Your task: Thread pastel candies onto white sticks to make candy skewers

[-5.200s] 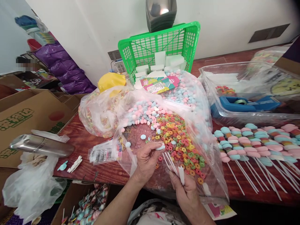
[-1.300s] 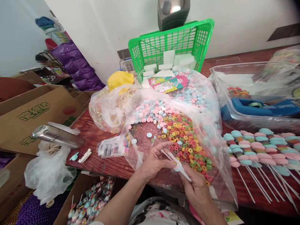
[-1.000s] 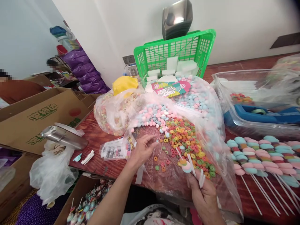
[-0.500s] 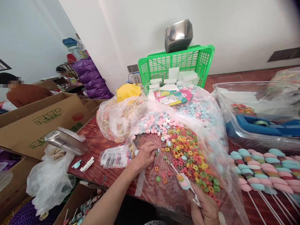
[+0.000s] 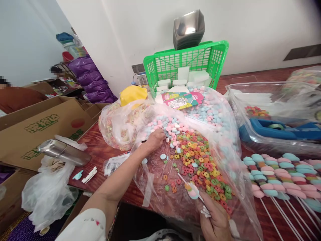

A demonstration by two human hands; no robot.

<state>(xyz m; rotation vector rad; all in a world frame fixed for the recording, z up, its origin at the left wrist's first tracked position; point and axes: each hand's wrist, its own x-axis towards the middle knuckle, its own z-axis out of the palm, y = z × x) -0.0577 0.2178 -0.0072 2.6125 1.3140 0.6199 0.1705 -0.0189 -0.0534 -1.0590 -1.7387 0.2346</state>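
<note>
My left hand is at the near edge of a heap of pink and blue marshmallows, its fingers bent together; what is between the fingertips is hidden. Low on the right, my right hand grips a candy skewer, a thin white stick threaded with a gummy ring and pink and blue marshmallows. Its bare tip points up and left, and other white stick ends show at the fingers. Between the hands, a pile of colourful gummy rings lies on clear plastic sheeting.
Finished-looking marshmallow skewers lie stacked on the right, below a clear tub. A green basket stands at the back with a metal container on it. A steel flask, clothespins and cartons are on the left.
My left hand has moved forward from the bare sheeting to the marshmallow heap. A blue marshmallow now shows where it was. My right hand still holds the skewer; the view has shifted slightly.
</note>
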